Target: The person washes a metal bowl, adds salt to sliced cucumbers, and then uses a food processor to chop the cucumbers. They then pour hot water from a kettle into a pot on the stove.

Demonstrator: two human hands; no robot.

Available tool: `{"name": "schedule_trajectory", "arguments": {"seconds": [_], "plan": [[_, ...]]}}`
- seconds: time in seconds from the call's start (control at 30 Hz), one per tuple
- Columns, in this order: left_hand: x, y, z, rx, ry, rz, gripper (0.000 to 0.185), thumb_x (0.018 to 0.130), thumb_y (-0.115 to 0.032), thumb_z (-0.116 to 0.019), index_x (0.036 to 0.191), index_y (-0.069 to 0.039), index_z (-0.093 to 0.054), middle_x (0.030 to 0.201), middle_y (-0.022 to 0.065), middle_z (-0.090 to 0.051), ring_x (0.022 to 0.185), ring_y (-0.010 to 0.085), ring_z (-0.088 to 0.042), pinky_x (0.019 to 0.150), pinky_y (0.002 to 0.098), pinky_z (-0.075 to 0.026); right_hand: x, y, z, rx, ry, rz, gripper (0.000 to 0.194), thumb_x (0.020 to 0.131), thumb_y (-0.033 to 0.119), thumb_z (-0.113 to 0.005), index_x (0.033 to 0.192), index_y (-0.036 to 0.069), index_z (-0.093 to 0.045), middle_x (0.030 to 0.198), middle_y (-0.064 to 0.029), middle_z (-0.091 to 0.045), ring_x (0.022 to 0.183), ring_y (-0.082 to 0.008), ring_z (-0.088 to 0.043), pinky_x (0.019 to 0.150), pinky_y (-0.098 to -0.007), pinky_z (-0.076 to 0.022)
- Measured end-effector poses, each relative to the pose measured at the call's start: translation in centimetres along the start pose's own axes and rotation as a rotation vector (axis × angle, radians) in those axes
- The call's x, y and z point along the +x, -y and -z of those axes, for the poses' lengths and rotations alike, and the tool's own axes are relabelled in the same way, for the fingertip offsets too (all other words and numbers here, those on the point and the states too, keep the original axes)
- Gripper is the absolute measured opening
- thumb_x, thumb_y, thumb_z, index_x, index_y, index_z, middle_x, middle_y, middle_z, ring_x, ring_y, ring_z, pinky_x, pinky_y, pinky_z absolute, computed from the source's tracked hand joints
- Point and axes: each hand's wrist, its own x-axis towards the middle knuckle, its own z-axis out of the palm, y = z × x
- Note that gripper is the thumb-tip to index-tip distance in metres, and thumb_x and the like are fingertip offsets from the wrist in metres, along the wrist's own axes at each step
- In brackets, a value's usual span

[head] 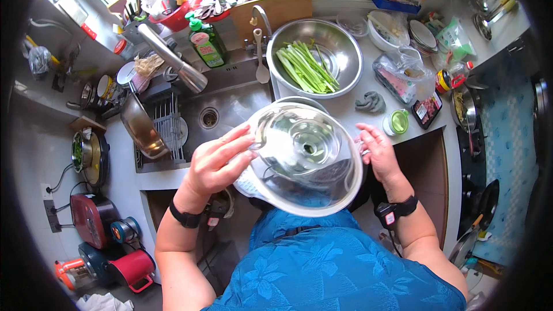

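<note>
In front of my torso is a clear, round bowl-shaped vessel or cover (276, 172) with a pale rim and a stepped centre. My left hand (220, 160) grips it at the left edge, thumb and fingers on the rim. At the opposite edge my right hand (378, 149) has its fingertips against the rim. A white perforated part (247, 185) sticks out below my left hand, mostly hidden. Behind the clear piece, the curved rim of another vessel (302, 102) shows. Beyond lies a large stainless steel bowl (350, 67) holding cut green stalks (306, 67).
A stainless steel sink (242, 99) lies to the left, with a dish rack (166, 116) in it. On the right counter are a grey cloth (370, 103), a green-lidded jar (396, 122) and a black tray of meat (427, 110). Dish soap (206, 45) stands behind the sink.
</note>
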Motion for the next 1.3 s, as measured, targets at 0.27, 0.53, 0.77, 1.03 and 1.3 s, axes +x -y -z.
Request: {"name": "schedule_trajectory", "arguments": {"seconds": [0.27,0.53,0.77,1.03,1.3], "plan": [[0.0,-0.1,0.5,0.126,0.094,-0.011,0.028,0.073,0.003,-0.073,0.095,-0.003,-0.057,0.103,0.0171,-0.067,0.099,0.0437,-0.067,0.077,0.0428,-0.060,1.9,-1.0,-2.9,0.324,0.303,-0.169,0.042,0.103,0.024,-0.049,0.136,-0.001,-0.044,0.100,-0.0070,-0.063,0.063,-0.0071,-0.057,0.045,-0.0177,-0.0425],[-8.3,2.6,-1.7,0.198,0.212,0.385,0.042,0.079,0.002,-0.071,0.118,-0.003,-0.058,0.127,0.0212,-0.059,0.115,0.0358,-0.061,0.095,0.0399,-0.054,2.8,-0.4,-5.8,0.335,0.296,0.004,0.041,0.096,0.007,-0.057,0.135,0.006,-0.043,0.092,-0.0031,-0.060,0.064,-0.0075,-0.059,0.050,-0.0171,-0.0426],[-8.8,5.1,-8.0,0.009,0.400,0.460,0.054,0.076,0.010,-0.055,0.128,-0.005,-0.055,0.138,0.0221,-0.051,0.116,0.0350,-0.059,0.094,0.0395,-0.052,4.1,-3.1,-2.5,0.219,0.109,0.029,0.044,0.095,0.006,-0.057,0.136,0.002,-0.041,0.089,-0.0037,-0.058,0.063,-0.0085,-0.059,0.050,-0.0179,-0.0435],[-8.2,7.2,-9.7,0.086,0.483,0.365,0.059,0.078,0.006,-0.056,0.134,-0.010,-0.051,0.140,0.0230,-0.048,0.126,0.0393,-0.050,0.102,0.0443,-0.044,3.4,-6.4,-1.5,-0.063,-0.033,-0.038,0.046,0.093,0.009,-0.060,0.134,-0.002,-0.041,0.082,-0.0049,-0.059,0.057,-0.0092,-0.058,0.048,-0.0209,-0.0448],[-12.1,7.5,-10.1,-0.437,0.303,1.234,0.063,0.082,0.007,-0.045,0.144,0.001,-0.038,0.135,0.0174,-0.054,0.116,0.0246,-0.059,0.096,0.0335,-0.048,4.0,-5.1,-2.1,-0.446,-0.083,0.041,0.039,0.090,0.015,-0.066,0.121,-0.002,-0.052,0.063,-0.0039,-0.059,0.049,-0.0114,-0.057,0.048,-0.0267,-0.0467]]}}
